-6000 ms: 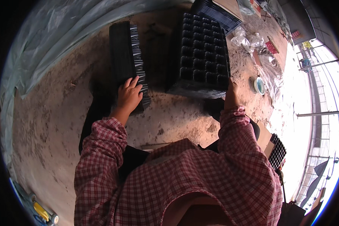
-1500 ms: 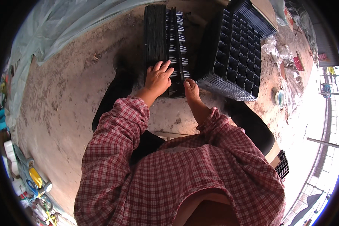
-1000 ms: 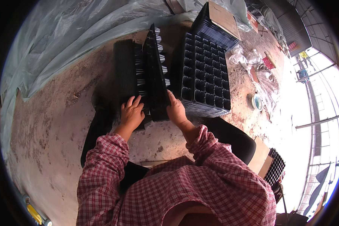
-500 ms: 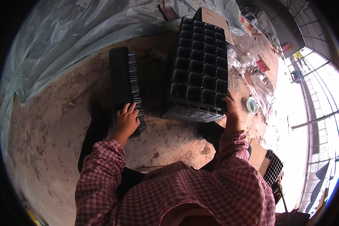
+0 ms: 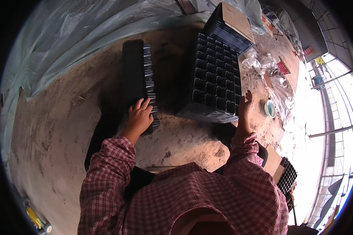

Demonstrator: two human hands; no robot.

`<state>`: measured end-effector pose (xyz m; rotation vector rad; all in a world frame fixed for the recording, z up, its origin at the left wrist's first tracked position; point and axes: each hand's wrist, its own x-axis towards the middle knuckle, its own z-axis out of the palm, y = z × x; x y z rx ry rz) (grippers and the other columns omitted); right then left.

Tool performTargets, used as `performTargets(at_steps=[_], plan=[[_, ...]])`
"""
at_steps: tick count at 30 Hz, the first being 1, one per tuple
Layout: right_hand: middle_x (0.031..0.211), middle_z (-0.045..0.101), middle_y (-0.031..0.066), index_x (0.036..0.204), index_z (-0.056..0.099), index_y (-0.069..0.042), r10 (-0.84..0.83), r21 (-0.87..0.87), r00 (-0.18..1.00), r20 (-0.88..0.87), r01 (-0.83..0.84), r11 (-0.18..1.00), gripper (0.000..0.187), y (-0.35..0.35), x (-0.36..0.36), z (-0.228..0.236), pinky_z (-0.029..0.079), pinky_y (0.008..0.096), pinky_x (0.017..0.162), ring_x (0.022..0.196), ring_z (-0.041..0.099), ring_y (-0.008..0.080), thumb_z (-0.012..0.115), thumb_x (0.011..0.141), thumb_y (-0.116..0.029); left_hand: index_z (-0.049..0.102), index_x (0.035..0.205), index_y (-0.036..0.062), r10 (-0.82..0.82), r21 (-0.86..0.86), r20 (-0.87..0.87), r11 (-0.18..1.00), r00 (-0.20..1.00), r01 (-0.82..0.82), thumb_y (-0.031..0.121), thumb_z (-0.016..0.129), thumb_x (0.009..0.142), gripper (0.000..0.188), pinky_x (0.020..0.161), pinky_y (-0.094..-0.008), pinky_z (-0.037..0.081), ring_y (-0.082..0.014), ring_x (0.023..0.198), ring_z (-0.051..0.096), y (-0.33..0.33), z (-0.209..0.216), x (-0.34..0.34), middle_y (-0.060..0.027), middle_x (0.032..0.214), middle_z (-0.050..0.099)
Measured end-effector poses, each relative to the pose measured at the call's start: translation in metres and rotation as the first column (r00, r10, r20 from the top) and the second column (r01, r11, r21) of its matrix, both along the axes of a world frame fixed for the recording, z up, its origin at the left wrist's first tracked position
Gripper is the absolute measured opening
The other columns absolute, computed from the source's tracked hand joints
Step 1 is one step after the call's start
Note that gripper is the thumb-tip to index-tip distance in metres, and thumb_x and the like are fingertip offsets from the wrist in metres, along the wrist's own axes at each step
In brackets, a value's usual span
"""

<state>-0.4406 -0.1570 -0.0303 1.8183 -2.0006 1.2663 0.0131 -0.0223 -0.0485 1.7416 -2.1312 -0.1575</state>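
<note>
A tall stack of black plastic seedling trays stands before me, its rows of square cells facing up. My right hand is beside the stack's near right side, fingers stretched out and holding nothing; whether it still brushes the trays I cannot tell. To the left, a narrow black tray piece, seemingly one or more seedling trays on edge, has a smooth dark face and ribbed cell sides along its right. On its near end my left hand lies with fingers spread.
Behind the stack are more black trays with a cardboard sheet on top. Plastic sheeting covers the far left ground. A round bowl sits to the right, and another black tray near my right elbow.
My right hand has let go of the top tray's near right corner and opened. The top of the stack appears lower, revealing more trays behind. My left hand stays on the narrow piece.
</note>
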Motion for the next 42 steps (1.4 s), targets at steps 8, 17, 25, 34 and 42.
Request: performTargets(at_steps=[8, 17, 25, 34, 42], plan=[[0.087, 0.064, 0.0120, 0.108, 0.057, -0.004, 0.623, 0.500, 0.646, 0.441, -0.753, 0.427, 0.031, 0.095, 0.236, -0.041, 0.049, 0.0288, 0.069, 0.081, 0.064, 0.0215, 0.059, 0.083, -0.021, 0.053, 0.117, 0.0088, -0.001, 0.027, 0.009, 1.000, 1.000, 0.001, 0.019, 0.059, 0.076, 0.043, 0.091, -0.0448, 0.036, -0.0233, 0.123, 0.036, -0.003, -0.004, -0.001, -0.0045, 0.134, 0.042], [0.087, 0.063, 0.0062, 0.113, 0.053, -0.005, 0.058, 0.476, 0.500, 0.864, -0.850, 0.225, 0.032, 0.112, 0.280, -0.103, 0.047, 0.0255, 0.053, 0.067, 0.064, 0.0148, 0.056, 0.088, -0.025, 0.043, 0.128, 0.0096, 0.032, 0.003, 0.007, 0.999, 0.999, -0.032, 0.023, 0.060, 0.079, 0.053, 0.092, -0.0412, 0.034, -0.0216, 0.122, 0.037, 0.000, -0.010, 0.004, -0.0040, 0.135, 0.041], [0.083, 0.064, 0.0030, 0.110, 0.056, -0.006, 0.001, 0.501, 0.533, 0.846, -0.796, 0.341, 0.028, 0.120, 0.273, -0.098, 0.042, 0.0228, 0.049, 0.060, 0.064, 0.0125, 0.055, 0.089, -0.025, 0.045, 0.127, 0.0112, 0.037, 0.012, 0.021, 0.999, 0.999, -0.037, 0.026, 0.061, 0.080, 0.051, 0.091, -0.0412, 0.035, -0.0208, 0.122, 0.037, -0.001, -0.009, 0.000, -0.0033, 0.135, 0.041], [0.079, 0.063, 0.0039, 0.102, 0.060, -0.002, 0.074, 0.421, 0.555, 0.828, -0.704, 0.571, 0.025, 0.119, 0.264, -0.080, 0.044, 0.0230, 0.047, 0.059, 0.059, 0.0111, 0.056, 0.088, -0.023, 0.051, 0.120, 0.0117, 0.040, -0.023, 0.020, 0.999, 0.999, -0.040, 0.024, 0.061, 0.078, 0.045, 0.090, -0.0408, 0.036, -0.0206, 0.120, 0.038, -0.002, -0.012, 0.002, -0.0038, 0.133, 0.042], [0.108, 0.056, 0.0122, 0.132, 0.034, -0.005, 0.131, 0.329, 0.550, 0.825, -0.655, 0.680, 0.072, 0.128, 0.245, -0.099, 0.048, 0.0312, 0.076, 0.094, 0.057, 0.0221, 0.068, 0.077, -0.034, 0.058, 0.106, 0.0093, 0.053, -0.003, 0.052, 0.999, 0.997, -0.053, 0.021, 0.061, 0.076, 0.033, 0.090, -0.0422, 0.037, -0.0211, 0.121, 0.037, -0.001, -0.008, 0.002, -0.0047, 0.132, 0.043]])
